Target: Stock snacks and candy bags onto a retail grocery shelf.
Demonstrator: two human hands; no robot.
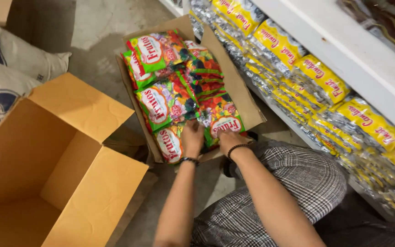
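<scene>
Crouching on a grey concrete floor (101, 41), knees in checked trousers (298, 183), beside a long white shelf (344, 50) carrying overlapping rows of yellow-and-silver packets (316, 82). Standing open at the near left, a big cardboard box (51, 178), flaps spread wide, with pale printed sacks (10, 68) lying behind it. Sitting between that box and the shelf, a smaller open carton (243, 96) crammed with colourful candy bags (170, 100), green and red with white oval labels, lying flat and overlapping in two rows. Reaching into the near end of that carton with both arms. Resting the left hand (192, 137), dark bracelet at the wrist, fingers curled down onto the edge of a bag in the front row, touching it; hard to tell whether actually gripping. Pressing the right hand (229, 138), beaded band at the wrist, fingers bent, against the front bag (225, 123) just beside the left hand; firm hold or mere touch, cannot tell.
</scene>
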